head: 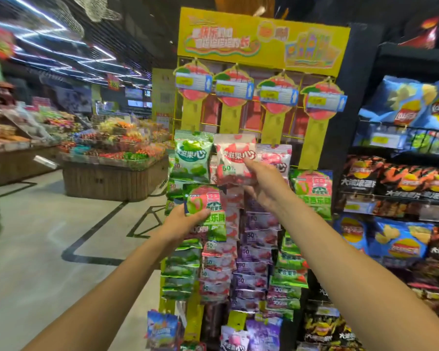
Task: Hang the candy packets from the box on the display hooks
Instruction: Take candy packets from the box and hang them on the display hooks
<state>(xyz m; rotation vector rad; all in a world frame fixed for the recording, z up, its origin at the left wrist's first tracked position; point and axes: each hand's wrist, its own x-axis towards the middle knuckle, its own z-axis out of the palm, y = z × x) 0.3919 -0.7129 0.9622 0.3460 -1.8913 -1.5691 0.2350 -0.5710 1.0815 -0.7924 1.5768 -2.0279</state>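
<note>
The red-and-white candy packet (pixel 235 158) is up at the second row of the yellow display rack (pixel 264 39). The right hand (pixel 264 186) pinches it by its lower right side. Its top edge sits about where a hook should be, but I can't see the hook or tell if the hole is on it yet. The left hand (pixel 179 220) is lower down and grips a green packet (pixel 204 206) from the bottom left, with the thumb across the front. The box isn't in shot.

Stuff that could go sideways, imo:
- The hook tip is hidden behind the packet, so it's being threaded blind. Miss the hole and the packet drops once the fingers let go.
- It's wedged between a hanging green-apple packet (pixel 192 155) on the left and a purple-pink packet (pixel 274 158) on the right, touching or overlapping both. Any sideways shove could knock one of them off.
- The column of packets below is packed tight, and the left hand's packet is right against it. It could snag there on the way up.

For room, there's open floor (pixel 48 224) to the left of the rack. The right side is boxed in by the chip shelves (pixel 403 178). The price tags (pixel 235 88) overhead limit how far up you can lift.
</note>
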